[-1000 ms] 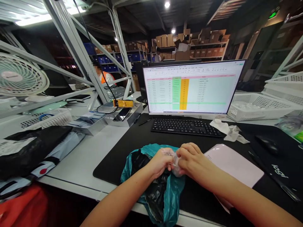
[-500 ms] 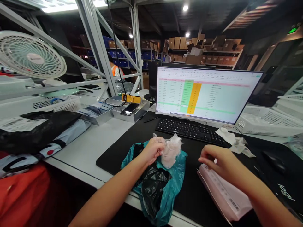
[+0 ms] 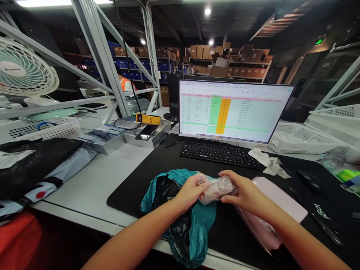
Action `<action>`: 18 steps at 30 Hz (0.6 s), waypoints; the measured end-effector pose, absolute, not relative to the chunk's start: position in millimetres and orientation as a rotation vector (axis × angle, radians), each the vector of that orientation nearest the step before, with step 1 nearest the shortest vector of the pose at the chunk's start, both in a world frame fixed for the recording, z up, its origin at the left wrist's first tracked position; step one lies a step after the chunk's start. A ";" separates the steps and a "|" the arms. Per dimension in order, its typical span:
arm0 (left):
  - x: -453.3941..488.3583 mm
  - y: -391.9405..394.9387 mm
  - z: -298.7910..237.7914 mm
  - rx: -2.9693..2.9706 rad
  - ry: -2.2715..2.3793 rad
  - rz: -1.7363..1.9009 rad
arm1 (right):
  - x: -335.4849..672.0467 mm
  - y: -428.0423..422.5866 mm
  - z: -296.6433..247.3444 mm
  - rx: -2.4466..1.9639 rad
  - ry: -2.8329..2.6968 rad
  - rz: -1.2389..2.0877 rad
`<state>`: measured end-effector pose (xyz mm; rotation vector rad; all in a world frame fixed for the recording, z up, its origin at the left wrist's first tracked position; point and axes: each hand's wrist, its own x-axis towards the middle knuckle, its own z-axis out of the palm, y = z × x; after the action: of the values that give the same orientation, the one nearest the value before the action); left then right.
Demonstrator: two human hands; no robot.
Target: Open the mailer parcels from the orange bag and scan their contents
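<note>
A small item wrapped in clear plastic [image 3: 216, 190], pale with dark lettering, lies sideways between my two hands. The fingers of my left hand [image 3: 194, 190] are closed on its left end. My right hand [image 3: 239, 189] grips the other end between thumb and fingers. What is inside the wrapping cannot be made out. Below my hands a teal plastic bag [image 3: 204, 228] lies opened out, with black plastic [image 3: 180, 230] in it, and hangs over the desk's front edge. Under my right forearm rests a pink mailer bag [image 3: 281, 198], partly covered by the arm.
A keyboard [image 3: 219, 153] and a monitor [image 3: 233, 112] stand behind the black mat. Crumpled white tissue [image 3: 270, 163], a mouse [image 3: 308, 180] and scissors [image 3: 323, 225] are on the right. At the left are dark parcels [image 3: 42, 165], a metal tray [image 3: 105, 142] and a fan [image 3: 25, 71].
My right hand has come left from above the pink mailer and taken hold of the wrapped item. The item has turned from upright to sideways. The camera view has shifted slightly right.
</note>
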<state>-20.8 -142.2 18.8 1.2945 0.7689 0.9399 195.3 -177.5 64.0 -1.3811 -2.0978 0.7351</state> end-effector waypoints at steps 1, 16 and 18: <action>-20.1 -141.5 17.1 1.270 0.771 0.969 | 194.3 -175.9 62.3 -1.379 -2.077 0.836; -13.4 -149.5 11.9 1.672 0.831 1.003 | 196.1 -167.1 56.7 -1.270 -2.084 0.981; -11.6 -148.4 8.5 1.671 0.870 1.009 | 197.0 -165.2 55.9 -1.228 -2.024 1.111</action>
<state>-11.6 -148.4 8.5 1.6710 0.8702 1.0088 197.0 -165.2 55.9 -1.2278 -2.0235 1.1106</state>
